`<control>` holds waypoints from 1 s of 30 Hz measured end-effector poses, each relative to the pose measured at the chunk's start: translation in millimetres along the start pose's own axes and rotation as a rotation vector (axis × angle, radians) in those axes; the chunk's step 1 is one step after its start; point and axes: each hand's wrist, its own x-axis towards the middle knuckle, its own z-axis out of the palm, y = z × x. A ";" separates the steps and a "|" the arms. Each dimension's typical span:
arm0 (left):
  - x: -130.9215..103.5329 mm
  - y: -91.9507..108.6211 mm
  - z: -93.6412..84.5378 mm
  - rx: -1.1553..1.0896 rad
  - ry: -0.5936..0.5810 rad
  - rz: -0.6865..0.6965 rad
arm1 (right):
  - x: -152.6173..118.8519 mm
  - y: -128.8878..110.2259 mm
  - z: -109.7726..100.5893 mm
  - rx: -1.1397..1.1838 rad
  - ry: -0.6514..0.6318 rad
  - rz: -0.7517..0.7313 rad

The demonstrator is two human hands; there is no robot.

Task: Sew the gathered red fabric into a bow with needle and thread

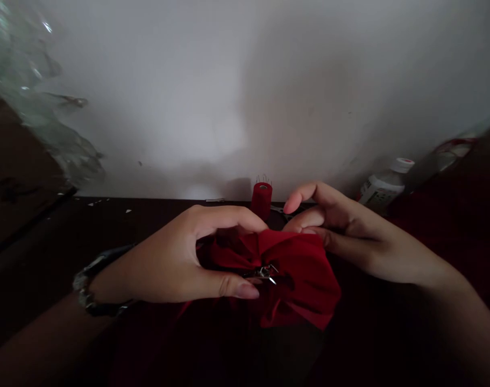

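A red fabric bow (309,269), gathered at its middle, is held up in front of me. At the gathered centre sits a small shiny metal clip (264,273). My left hand (176,255) grips the bow's left side, thumb in front near the clip and fingers behind. On the upper right edge, my right hand (357,236) pinches the cloth between thumb and fingers, its index finger raised. Whether a needle or thread is in that pinch cannot be made out. Just behind the bow stands a spool of red thread (262,201) with several needles sticking up from its top.
Scissors (283,210), partly hidden, lie beside the spool on the dark table (156,226). A white-capped bottle (384,185) leans near the pale wall (168,97) at right. Clear plastic wrapping (43,107) hangs by a brown box (19,172) at left. Red cloth (450,226) lies far right.
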 end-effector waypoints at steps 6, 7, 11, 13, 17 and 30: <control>-2.6 3.2 3.2 -0.099 0.004 -0.018 | 7.1 8.5 5.5 0.048 0.057 0.023; -3.1 3.8 3.4 -0.091 0.008 -0.021 | 8.2 10.2 5.9 0.072 0.053 0.015; -3.4 5.4 2.9 -0.068 0.013 -0.032 | 9.7 13.9 6.8 0.093 0.021 -0.009; -2.6 5.5 2.4 -0.062 0.014 -0.028 | 8.5 14.1 7.3 0.081 0.021 -0.035; -1.3 5.1 1.8 -0.025 0.013 -0.006 | 5.8 13.9 8.9 0.072 0.008 -0.044; -1.9 11.1 3.3 0.050 0.012 0.010 | 6.9 12.5 10.7 -0.038 -0.017 -0.124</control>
